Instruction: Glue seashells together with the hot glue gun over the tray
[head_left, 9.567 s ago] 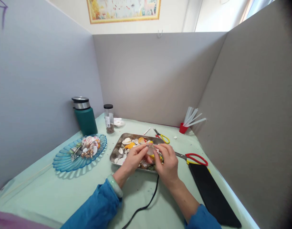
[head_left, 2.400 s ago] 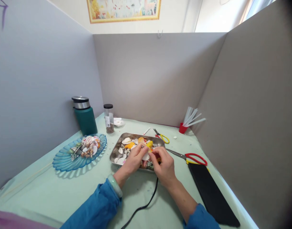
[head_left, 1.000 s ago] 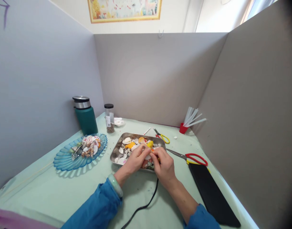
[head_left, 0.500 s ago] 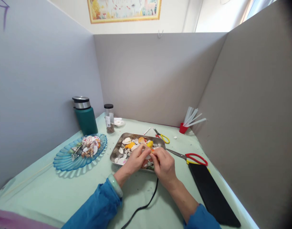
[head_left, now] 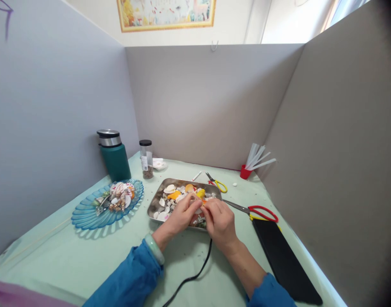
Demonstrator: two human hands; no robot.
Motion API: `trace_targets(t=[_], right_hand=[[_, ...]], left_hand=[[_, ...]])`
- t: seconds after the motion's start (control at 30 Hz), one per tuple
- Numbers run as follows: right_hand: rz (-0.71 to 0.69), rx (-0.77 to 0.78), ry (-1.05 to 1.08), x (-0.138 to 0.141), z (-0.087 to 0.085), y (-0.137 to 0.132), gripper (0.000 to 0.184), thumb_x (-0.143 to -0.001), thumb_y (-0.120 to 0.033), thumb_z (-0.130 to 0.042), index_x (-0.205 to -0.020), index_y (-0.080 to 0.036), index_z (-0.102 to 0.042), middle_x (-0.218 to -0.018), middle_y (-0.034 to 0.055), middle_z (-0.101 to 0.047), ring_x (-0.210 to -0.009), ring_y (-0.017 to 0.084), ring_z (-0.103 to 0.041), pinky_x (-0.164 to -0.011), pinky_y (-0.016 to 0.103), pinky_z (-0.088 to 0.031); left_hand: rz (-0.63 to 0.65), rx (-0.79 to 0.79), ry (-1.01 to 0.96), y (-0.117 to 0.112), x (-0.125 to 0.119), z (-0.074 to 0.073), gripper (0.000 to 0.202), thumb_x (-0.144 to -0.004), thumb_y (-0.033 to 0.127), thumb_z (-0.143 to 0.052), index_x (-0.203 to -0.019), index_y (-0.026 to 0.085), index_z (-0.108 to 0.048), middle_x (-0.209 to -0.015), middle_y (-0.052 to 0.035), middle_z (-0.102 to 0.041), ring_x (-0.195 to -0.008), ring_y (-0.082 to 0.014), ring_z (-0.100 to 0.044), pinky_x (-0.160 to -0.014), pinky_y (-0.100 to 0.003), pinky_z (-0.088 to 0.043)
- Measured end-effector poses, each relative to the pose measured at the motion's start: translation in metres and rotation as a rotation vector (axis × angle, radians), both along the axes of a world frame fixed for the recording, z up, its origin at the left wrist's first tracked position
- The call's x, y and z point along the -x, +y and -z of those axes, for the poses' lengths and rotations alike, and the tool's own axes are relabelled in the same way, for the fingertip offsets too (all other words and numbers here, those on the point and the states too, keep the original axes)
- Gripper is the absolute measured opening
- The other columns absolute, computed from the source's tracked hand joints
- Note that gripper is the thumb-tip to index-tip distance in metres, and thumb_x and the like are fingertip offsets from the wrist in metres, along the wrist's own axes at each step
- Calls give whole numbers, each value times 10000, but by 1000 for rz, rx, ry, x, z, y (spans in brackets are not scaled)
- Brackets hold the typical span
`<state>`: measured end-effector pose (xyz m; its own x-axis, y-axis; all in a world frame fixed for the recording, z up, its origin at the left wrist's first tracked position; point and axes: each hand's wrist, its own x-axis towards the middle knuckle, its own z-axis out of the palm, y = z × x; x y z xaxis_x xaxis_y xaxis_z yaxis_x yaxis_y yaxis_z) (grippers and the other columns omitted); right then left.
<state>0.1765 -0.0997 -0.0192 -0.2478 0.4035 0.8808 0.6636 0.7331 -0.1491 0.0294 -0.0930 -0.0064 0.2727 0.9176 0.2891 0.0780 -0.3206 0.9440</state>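
Both my hands meet over the near right part of a metal tray filled with seashells in white, orange and yellow. My left hand is closed, its fingertips pinching a small pale shell. My right hand is closed too, fingers pressed against the same shell from the right. What else the fingers hold is hidden. A black cord runs from under my hands toward me.
A blue glass plate with shells lies left of the tray. Behind it stand a green flask and a small jar. Yellow scissors, red scissors, a red cup of sticks and a black slab are at the right.
Both hands have stayed together over the tray, shifting slightly away from me. Earlier the shell between the fingertips showed more; now the fingers cover most of it.
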Motion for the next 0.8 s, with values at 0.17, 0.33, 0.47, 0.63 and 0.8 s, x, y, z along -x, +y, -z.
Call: trace_targets(t=[0.17,0.33,0.47,0.63,0.8], right_hand=[[11,2,-21,-1,-1,-1,135,-907,-158,-466,-796,-192,-535,-756,64,-613,-718,190,-548,-674,315,-431],[9,-2,-18,-1,0,0,121,-903,-157,-477,-802,-191,-533,-759,62,-609,-719,190,-539,-674,313,-426],[-16,89,41,-1,3,2,138,-913,-173,-474,-785,-191,-522,-726,40,-580,-684,172,-532,-646,294,-415],[18,126,44,-3,4,5,134,-932,-203,-462,-825,-179,-538,-755,43,-587,-679,161,-523,-646,290,-405],[69,113,22,-4,4,5,138,-937,-217,-457,-844,-174,-550,-775,52,-610,-680,164,-532,-647,293,-401]], left_hand=[[14,3,-9,0,0,1,271,-893,433,-455,-794,181,-463,-595,57,-422,-518,-93,-374,-504,-223,-304],[2,2,-11,1,0,1,265,-886,427,-471,-793,179,-457,-612,55,-424,-513,-86,-367,-495,-220,-301],[42,15,-35,0,0,0,273,-879,445,-475,-824,178,-462,-585,62,-415,-485,-81,-357,-475,-216,-296],[121,83,-84,-1,0,-1,220,-872,398,-475,-856,182,-437,-538,80,-407,-434,-77,-357,-438,-207,-304],[113,65,-71,-1,-1,-1,181,-888,364,-441,-837,190,-429,-484,84,-424,-410,-83,-378,-436,-206,-309]])
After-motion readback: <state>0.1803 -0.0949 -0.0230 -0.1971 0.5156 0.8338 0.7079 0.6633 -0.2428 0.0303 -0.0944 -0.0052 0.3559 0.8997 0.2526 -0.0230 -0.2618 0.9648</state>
